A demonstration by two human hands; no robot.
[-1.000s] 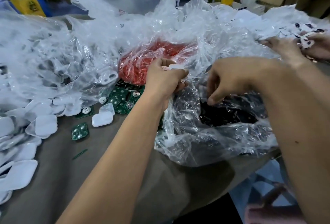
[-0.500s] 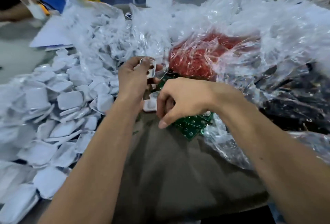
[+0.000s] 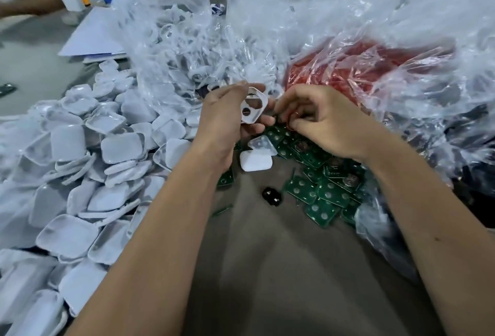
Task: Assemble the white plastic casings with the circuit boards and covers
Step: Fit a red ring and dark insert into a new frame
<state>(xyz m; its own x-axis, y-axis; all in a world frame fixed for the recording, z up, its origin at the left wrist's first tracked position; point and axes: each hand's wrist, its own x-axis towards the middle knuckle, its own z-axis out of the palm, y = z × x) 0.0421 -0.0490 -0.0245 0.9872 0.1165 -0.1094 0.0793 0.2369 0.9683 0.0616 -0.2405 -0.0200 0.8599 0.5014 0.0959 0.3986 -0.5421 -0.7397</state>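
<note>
The table [image 3: 267, 268] is covered by a grey-brown cloth, and clear plastic bags [image 3: 321, 27] are heaped across its far side, one of them with red parts [image 3: 348, 73] inside. On the left lies a big pile of white covers [image 3: 80, 161]. On the right, near the bags, green circuit boards [image 3: 321, 191] are spread in a loose heap.

The left hand [image 3: 225, 121] is clamped on one white casing [image 3: 253, 108], with the fingers curled around its edges and the open side turned to the camera; a dark round part shows in it. The right hand [image 3: 321, 121] is just beside it, its fingertips pinched together on something small, which I cannot identify. Just near of the hands, a white cap [image 3: 255, 161] and a small black piece [image 3: 272, 196] lie on the cloth.

The casing seems light, stiff and smooth, so it may slip. I think it is best to hold it by the outer rim, as now, and to leave the inside free. The boards look thin and should be taken by the edges, not by the round contacts
</note>
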